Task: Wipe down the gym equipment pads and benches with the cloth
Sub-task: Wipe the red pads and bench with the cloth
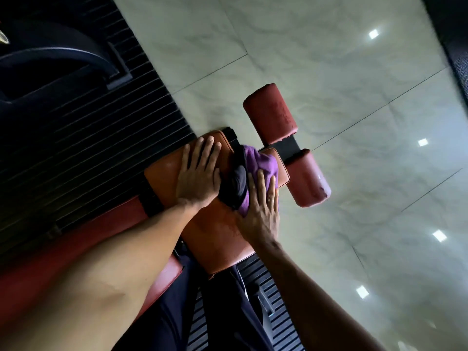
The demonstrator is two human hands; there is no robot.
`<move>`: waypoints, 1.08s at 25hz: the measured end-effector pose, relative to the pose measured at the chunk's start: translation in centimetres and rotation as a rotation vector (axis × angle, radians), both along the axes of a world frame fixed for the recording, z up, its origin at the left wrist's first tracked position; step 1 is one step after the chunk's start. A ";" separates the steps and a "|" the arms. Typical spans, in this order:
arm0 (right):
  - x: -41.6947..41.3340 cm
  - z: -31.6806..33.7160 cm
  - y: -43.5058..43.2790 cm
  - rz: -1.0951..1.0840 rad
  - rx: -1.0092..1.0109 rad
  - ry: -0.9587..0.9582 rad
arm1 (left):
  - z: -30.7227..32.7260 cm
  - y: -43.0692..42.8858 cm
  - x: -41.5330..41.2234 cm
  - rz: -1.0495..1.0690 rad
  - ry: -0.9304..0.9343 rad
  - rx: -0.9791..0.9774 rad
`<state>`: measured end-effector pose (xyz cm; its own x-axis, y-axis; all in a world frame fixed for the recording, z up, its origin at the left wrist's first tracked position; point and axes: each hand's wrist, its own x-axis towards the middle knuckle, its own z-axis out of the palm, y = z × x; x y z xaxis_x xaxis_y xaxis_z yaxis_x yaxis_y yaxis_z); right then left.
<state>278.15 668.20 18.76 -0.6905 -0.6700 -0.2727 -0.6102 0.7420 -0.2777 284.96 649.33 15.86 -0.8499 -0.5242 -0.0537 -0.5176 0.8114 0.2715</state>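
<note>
tbh the purple-and-black cloth (263,163), bunched at the far end of the seat pad (215,231), is best pressed flat under the straight-fingered right hand (260,216) and dragged in overlapping passes, while that pad is steadied by the flat, empty left hand (198,178).

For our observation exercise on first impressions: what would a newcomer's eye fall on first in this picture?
The purple and black cloth bunched mid-frame stands out, with the right hand pressing on it and the left hand flat beside it on the orange-brown seat pad. Just beyond, two red roller pads jut out over the pale glossy floor.
</note>
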 end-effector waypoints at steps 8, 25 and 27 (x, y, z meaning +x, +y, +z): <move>-6.1 -0.5 -4.2 0.044 -0.007 0.070 | -0.6 0.1 0.3 0.001 0.008 -0.031; -6.4 -0.1 -3.1 -0.394 -0.069 -0.134 | -0.7 2.2 1.2 -0.232 0.120 0.000; -4.5 0.5 -2.8 -0.556 -0.129 -0.205 | -0.8 2.1 1.4 -0.248 0.102 0.002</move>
